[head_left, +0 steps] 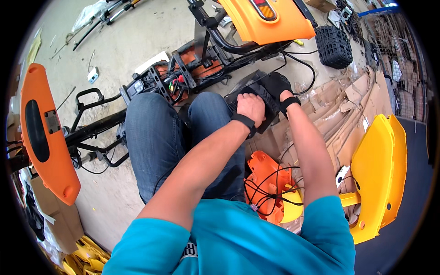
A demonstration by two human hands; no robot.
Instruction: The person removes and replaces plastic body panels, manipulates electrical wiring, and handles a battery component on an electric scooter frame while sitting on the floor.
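Note:
A dark, boxy black plastic part [269,101] sits just beyond my right knee, beside the vehicle frame. My left hand [251,109] lies over its near left side, knuckles up and fingers curled round it. At its right side my right hand [285,95] reaches in; a rounded black piece hides the fingers, so their grip does not show. Both wrists wear black straps. Left of the part runs a black metal vehicle frame [103,121] with wiring [176,85] and red connectors.
An orange panel with a lamp [270,23] rises ahead. Another orange panel [48,133] stands at left. Flattened cardboard [321,123] lies at right, near a yellow panel [376,178]. Orange plastic parts [266,183] and loose black cable lie below my arms. A black basket [334,48] stands beyond.

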